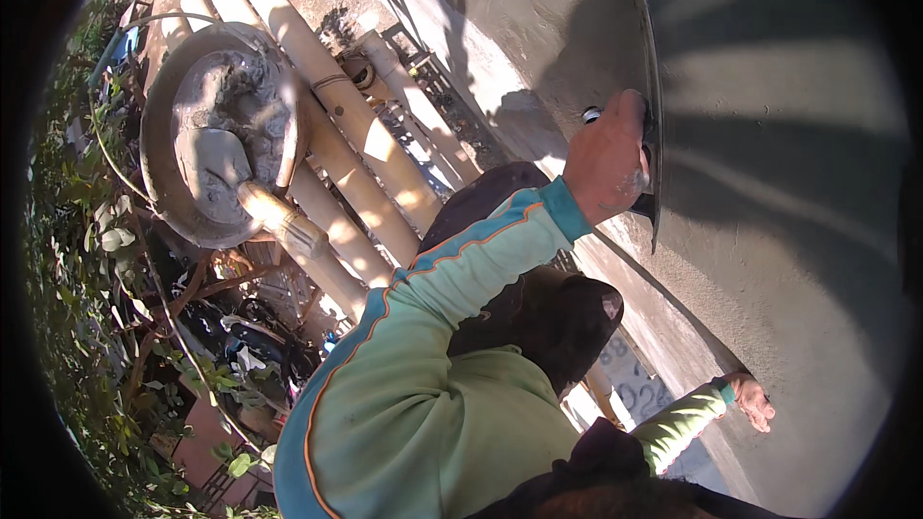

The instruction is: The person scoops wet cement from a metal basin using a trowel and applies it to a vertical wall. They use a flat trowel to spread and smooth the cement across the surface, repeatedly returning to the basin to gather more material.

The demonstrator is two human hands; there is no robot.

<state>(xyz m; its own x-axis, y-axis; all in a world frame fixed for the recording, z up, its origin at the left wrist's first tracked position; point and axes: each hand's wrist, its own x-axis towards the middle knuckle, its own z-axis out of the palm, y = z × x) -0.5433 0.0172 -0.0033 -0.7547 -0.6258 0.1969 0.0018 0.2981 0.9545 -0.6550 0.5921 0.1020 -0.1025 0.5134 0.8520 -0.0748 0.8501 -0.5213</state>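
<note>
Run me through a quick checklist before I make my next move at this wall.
1. Left hand gripping the plastering float: ok, fingers closed around its handle.
2. Float flat on the wall: cannot tell, the blade shows edge-on.
3. Right hand free of tools: ok, none visible in it, and it is at the wall.
4. Mix available: ok, grey material in the bucket.
5. Trowel put away clean: not ok, it lies in the mix.
6. Wall evenness: cannot tell, strong shadows cross it.

One head-worn fisheye looks down from close above the wearer's green sleeve (413, 380).
</note>
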